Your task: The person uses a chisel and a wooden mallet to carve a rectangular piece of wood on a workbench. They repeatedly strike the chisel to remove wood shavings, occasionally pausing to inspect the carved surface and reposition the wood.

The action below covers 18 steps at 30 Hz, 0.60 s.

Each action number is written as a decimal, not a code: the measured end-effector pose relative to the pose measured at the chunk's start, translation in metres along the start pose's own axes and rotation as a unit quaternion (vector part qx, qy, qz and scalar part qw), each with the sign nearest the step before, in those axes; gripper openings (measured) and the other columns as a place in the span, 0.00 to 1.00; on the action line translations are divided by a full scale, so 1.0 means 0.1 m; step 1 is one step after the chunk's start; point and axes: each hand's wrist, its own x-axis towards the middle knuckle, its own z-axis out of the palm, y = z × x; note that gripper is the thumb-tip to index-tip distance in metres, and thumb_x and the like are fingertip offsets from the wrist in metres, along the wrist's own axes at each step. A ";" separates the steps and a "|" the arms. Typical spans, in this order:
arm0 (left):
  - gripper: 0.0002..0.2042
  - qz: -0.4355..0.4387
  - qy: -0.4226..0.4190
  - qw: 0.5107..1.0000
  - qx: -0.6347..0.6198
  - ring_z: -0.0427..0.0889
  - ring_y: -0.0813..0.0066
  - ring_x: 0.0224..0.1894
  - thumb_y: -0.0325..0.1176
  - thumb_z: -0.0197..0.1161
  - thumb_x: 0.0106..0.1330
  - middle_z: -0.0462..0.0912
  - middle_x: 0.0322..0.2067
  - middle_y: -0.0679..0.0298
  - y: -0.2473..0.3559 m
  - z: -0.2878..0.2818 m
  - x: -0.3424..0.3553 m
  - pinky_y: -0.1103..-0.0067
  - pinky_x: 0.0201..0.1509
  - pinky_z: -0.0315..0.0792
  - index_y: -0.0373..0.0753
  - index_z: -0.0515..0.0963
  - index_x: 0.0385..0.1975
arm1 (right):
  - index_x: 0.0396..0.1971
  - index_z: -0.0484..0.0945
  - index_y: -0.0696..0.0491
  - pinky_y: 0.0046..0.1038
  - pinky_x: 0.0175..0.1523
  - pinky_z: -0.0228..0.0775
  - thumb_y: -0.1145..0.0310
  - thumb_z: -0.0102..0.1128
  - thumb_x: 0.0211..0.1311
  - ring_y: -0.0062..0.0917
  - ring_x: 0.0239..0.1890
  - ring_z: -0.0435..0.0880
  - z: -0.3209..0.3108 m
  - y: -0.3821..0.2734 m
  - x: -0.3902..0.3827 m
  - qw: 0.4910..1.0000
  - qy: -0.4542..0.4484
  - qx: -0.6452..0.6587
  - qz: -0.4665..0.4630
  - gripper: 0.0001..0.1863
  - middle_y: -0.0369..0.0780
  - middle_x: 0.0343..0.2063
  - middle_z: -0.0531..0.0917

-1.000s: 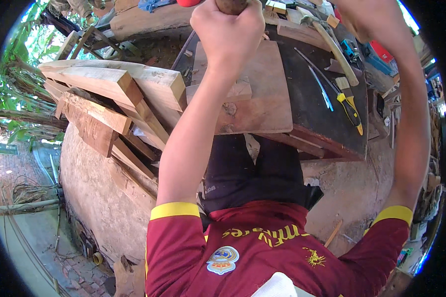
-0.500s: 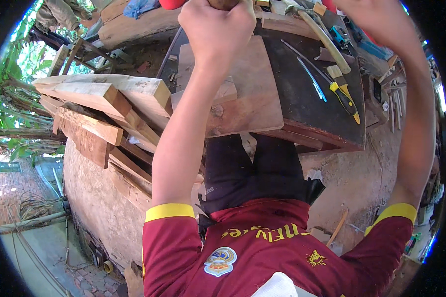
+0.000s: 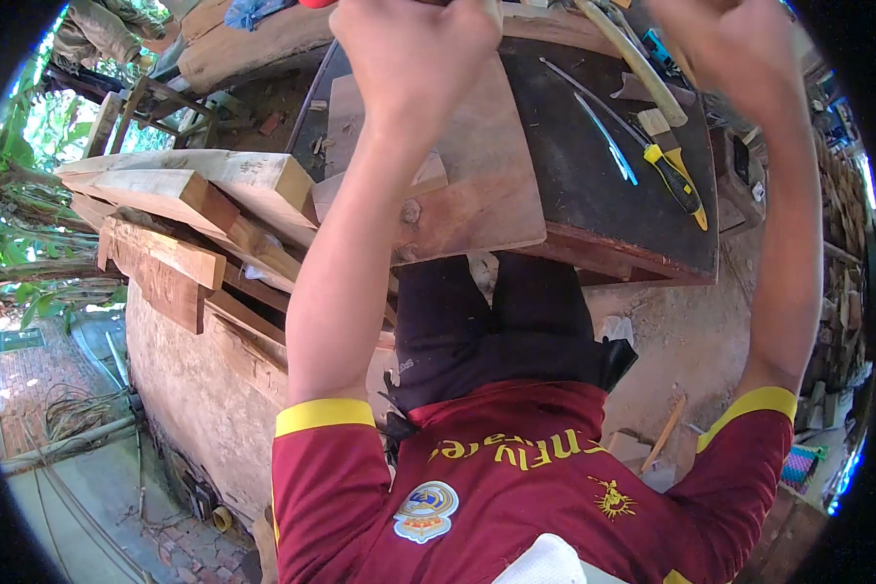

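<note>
At the top edge of the picture my left hand is closed in a fist. What it grips is almost wholly cut off; only a brown sliver shows above the fingers. My right hand is raised at the upper right, smeared by motion, so its fingers and anything in them are unclear. Below my left forearm lies a flat wooden board on a dark table, with a small wood block on it. Between my arms rest a yellow-and-black screwdriver, a blue pen and a brush.
Thick timber beams jut out left of the table, above a pale wall. A curved wooden handle lies at the table's far right. Wood slabs and a blue plastic bag are at the back.
The whole view has shifted slightly, so the table and tools sit higher and further left. My right hand and forearm have swung inward and are blurred. My left fist stays closed.
</note>
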 end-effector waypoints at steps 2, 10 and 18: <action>0.08 0.018 0.005 1.000 0.023 0.67 0.86 0.16 0.24 0.57 0.52 0.68 0.10 0.70 -0.02 0.01 -0.02 0.80 0.20 0.63 0.32 0.70 0.14 | 0.61 0.62 0.58 0.32 0.56 0.68 0.76 0.60 0.47 0.31 0.51 0.77 -0.03 0.11 -0.04 0.978 -0.007 0.196 0.069 0.36 0.48 0.47 0.78; 0.07 0.030 -0.013 0.999 -0.006 0.69 0.84 0.15 0.25 0.57 0.50 0.70 0.10 0.64 -0.04 0.08 -0.05 0.79 0.22 0.66 0.30 0.71 0.14 | 0.61 0.64 0.53 0.30 0.56 0.69 0.73 0.65 0.48 0.30 0.52 0.77 -0.34 0.23 -0.26 0.989 -0.063 -0.036 0.130 0.36 0.45 0.48 0.77; 0.09 0.051 -0.085 0.990 0.100 0.82 0.54 0.24 0.36 0.64 0.42 0.78 0.16 0.53 -0.14 0.15 -0.14 0.67 0.32 0.78 0.35 0.77 0.17 | 0.58 0.65 0.59 0.31 0.56 0.67 0.68 0.70 0.51 0.28 0.49 0.77 -0.42 0.60 -0.62 0.987 -0.033 -0.038 0.153 0.35 0.46 0.50 0.75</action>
